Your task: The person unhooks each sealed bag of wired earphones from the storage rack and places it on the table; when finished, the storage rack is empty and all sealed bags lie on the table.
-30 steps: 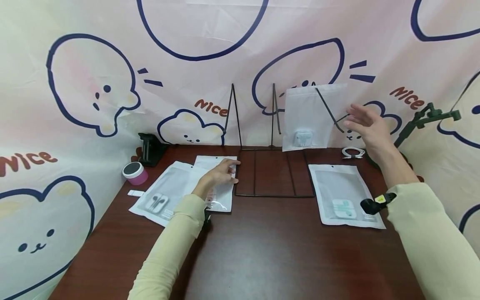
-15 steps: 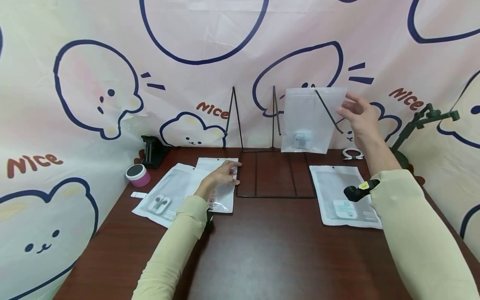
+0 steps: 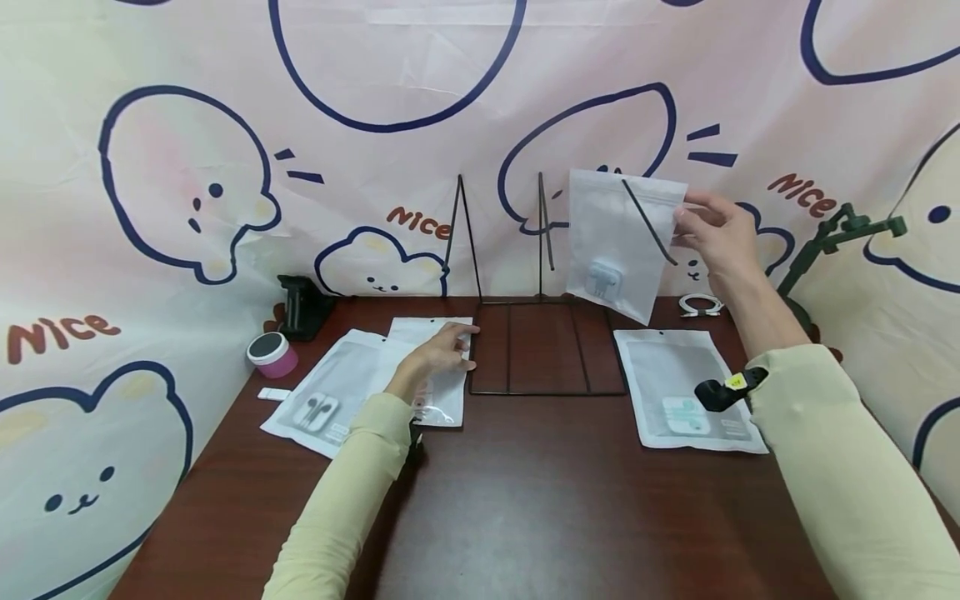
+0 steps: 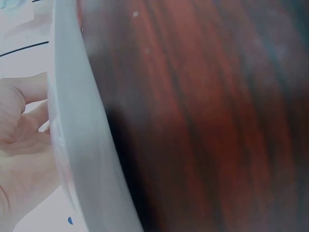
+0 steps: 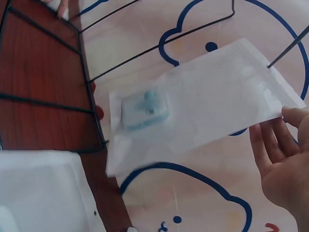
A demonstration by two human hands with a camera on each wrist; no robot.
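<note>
My right hand (image 3: 722, 237) pinches the right edge of a white zip pouch (image 3: 611, 237) with thumb and fingers. That pouch hangs from a prong of a black wire display rack (image 3: 547, 392), tilted, its lower end swung right. A small pale case shows through it, also in the right wrist view's pouch (image 5: 203, 96). My left hand (image 3: 433, 358) lies over a smaller packet (image 3: 447, 408), its index finger and thumb apart, touching the left side of the rack base. In the left wrist view, a blurred white packet edge (image 4: 91, 145) hides part of the hand.
Left lies another white pouch (image 3: 330, 400) showing earphones. Right lies a pouch (image 3: 675, 375) with a pale case. Around stand a pink jar (image 3: 273, 357), a black stand (image 3: 302, 308), a coiled white cable (image 3: 701, 305) and a green jointed arm (image 3: 836, 237). A printed cloth backs the table.
My right hand has come in from the right and taken the hanging pouch's edge. The pouch has tilted, its lower right corner dropping. My left hand stays at the rack's left side.
</note>
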